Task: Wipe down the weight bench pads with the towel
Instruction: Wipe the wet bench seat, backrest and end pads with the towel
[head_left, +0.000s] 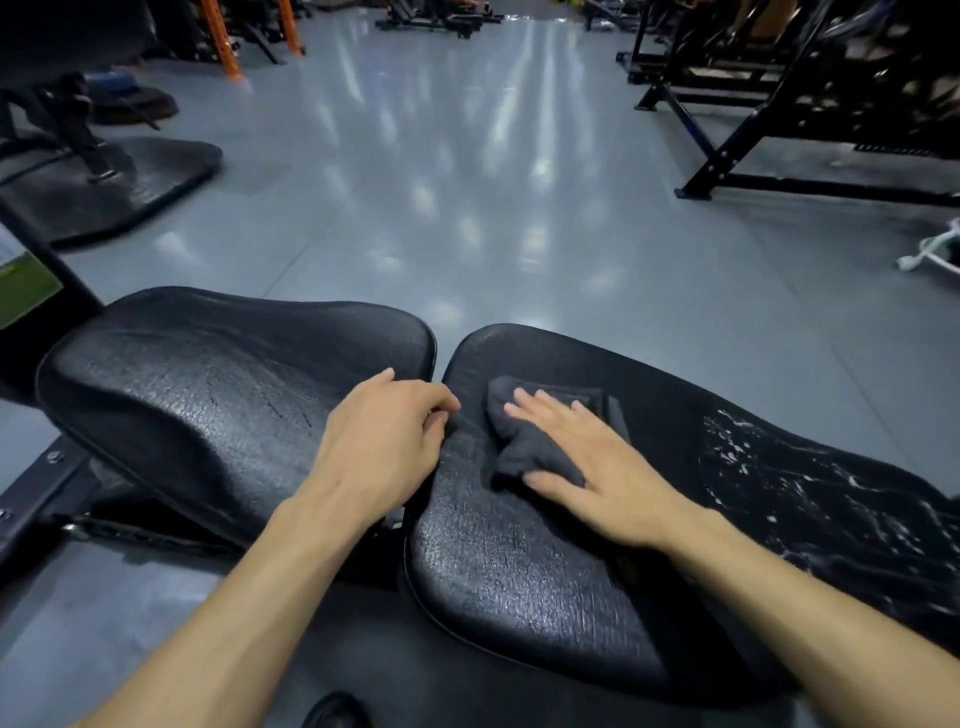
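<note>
At the bottom edge of the frame, a dark rounded shoe tip (337, 712). Above it, two bare forearms reaching up toward mid-frame. Right of centre, the right hand (597, 467) flat and spread, fingers straight, pressing down on the dark grey folded terry towel (540, 441), nothing curled round it. Towel lying on the near-centre part of the right black textured vinyl bench pad (519, 561), close to the gap between the two pads. Centre frame, the left hand (384, 441) with fingers bent, tips at the inner edge of the right pad, apparently pinching a corner of the towel, though hard to say for certain. Left of centre, the left black textured vinyl bench pad (208, 384), creased and glossy. Far right on the right pad, white foamy wet streaks (779, 467), not yet wiped. Likely handling of the towel: soft, light, limp, prone to bunching and sliding on slick vinyl; best held flat under the palm with a corner pinned, or gathered in a loose fist for firmer strokes. Beyond, upper half of the frame, shiny grey floor (467, 182); upper right, black steel machine frames (779, 104); upper left, orange uprights (223, 36).
</note>
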